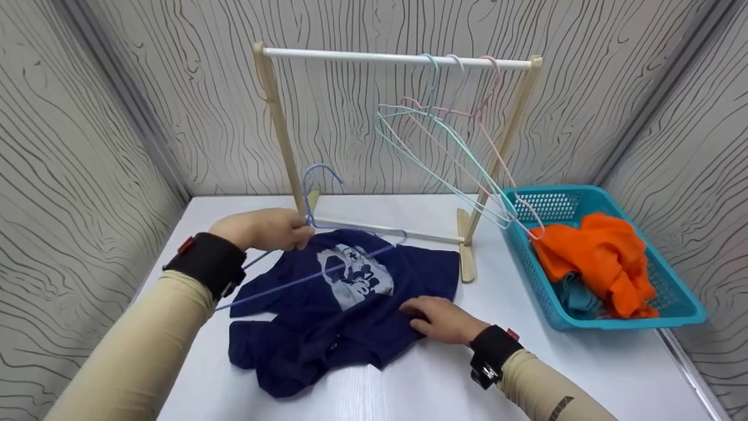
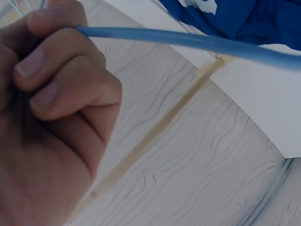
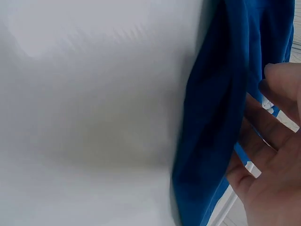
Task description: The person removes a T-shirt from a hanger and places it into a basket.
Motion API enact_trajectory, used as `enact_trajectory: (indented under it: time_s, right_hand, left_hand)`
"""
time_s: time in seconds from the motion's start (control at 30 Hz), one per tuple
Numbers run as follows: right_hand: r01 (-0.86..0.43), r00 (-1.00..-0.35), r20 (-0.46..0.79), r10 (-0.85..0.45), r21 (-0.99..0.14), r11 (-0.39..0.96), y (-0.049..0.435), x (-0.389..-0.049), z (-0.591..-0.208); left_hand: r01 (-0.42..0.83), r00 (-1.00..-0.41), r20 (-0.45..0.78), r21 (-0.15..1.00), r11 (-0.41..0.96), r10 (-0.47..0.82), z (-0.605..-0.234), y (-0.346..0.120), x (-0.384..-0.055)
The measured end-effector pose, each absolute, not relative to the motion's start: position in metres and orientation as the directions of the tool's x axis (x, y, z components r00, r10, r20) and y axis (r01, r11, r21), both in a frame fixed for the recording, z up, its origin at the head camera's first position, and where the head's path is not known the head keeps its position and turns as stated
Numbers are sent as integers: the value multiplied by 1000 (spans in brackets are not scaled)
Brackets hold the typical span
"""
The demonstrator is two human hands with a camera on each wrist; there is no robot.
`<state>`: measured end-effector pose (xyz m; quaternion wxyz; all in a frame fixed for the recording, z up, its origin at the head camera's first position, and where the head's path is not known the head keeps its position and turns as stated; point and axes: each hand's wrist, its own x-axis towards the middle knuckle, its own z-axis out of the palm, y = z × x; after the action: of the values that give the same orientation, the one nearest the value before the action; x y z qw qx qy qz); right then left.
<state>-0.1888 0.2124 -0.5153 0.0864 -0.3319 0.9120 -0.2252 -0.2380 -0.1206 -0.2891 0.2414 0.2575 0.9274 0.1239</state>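
Observation:
A navy blue shirt (image 1: 426,269) with a grey and white cartoon print lies rumpled on the white table. Above it my left hand (image 1: 272,229) grips a periwinkle-blue hanger (image 1: 318,165) just below its hook, which points up. The hanger's lower bar slants across the print in the head view; up close, its blue arm (image 2: 188,40) runs out from the curled fingers. At the shirt's right edge rests my right hand (image 1: 441,318), fingers loosely bent. In the right wrist view the fingertips pass behind a fold of the shirt (image 3: 221,94), with the thumb apart from the cloth.
Behind the shirt stands a wooden rack with a white rod (image 1: 362,56). Mint, pale and pink hangers (image 1: 494,88) hang at its right end. To the right, a teal basket (image 1: 681,292) holds an orange garment (image 1: 608,263) and a grey-teal one (image 1: 578,295). Patterned walls enclose the table.

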Motion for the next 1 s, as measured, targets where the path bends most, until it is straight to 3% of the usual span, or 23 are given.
enact_trajectory:
  time_s: [0.2,0.63,1.0]
  right_hand:
    - [-542,-779,-19,-627,-483,688,222,-187,-515]
    - [-467,-818,-67,-571,-502,728,234,-176,-511]
    - [-499,-781,-82,-619,-515,697,212,-171,-512]
  left_hand:
    - [270,-800,-421,383,883,427,-264,-122,-269]
    - [162,-940,-215,402,901,265,-182,-83,-293]
    - [53,-992,-92,342,938,89,-200,-57,-306]
